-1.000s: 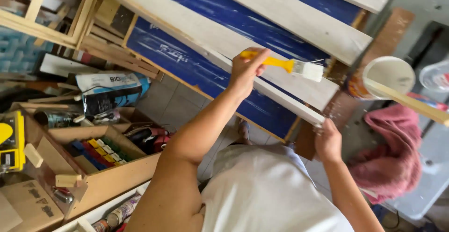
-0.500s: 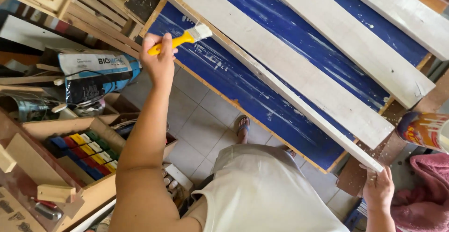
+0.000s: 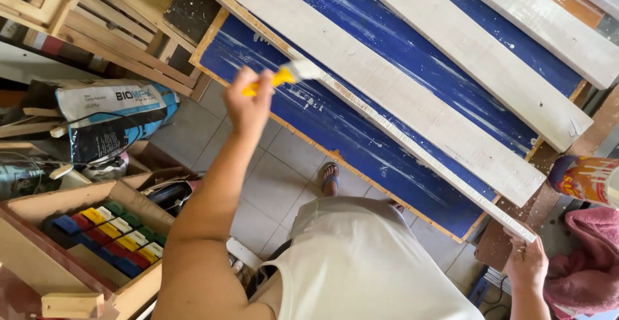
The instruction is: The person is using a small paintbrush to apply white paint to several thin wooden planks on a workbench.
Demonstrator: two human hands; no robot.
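Observation:
My left hand [image 3: 248,104] is shut on a yellow-handled paintbrush [image 3: 293,73]. Its white bristles touch the lower edge of a long white-painted plank [image 3: 387,88]. That plank lies slanted over a blue board [image 3: 361,133] streaked with white paint. My right hand [image 3: 527,265] grips the plank's lower right end. Two more white planks [image 3: 490,55] lie parallel above it.
A paint can [image 3: 583,179] and a pink towel [image 3: 590,255] sit at the right. At the left are a grey and blue sack [image 3: 113,117], a wooden box of coloured blocks [image 3: 113,233] and stacked wooden frames [image 3: 97,10]. My sandalled foot [image 3: 330,177] stands on the tiled floor.
My left hand has swept the brush leftward along the plank's edge, from near its middle to its upper left part. My right hand stays on the plank's end.

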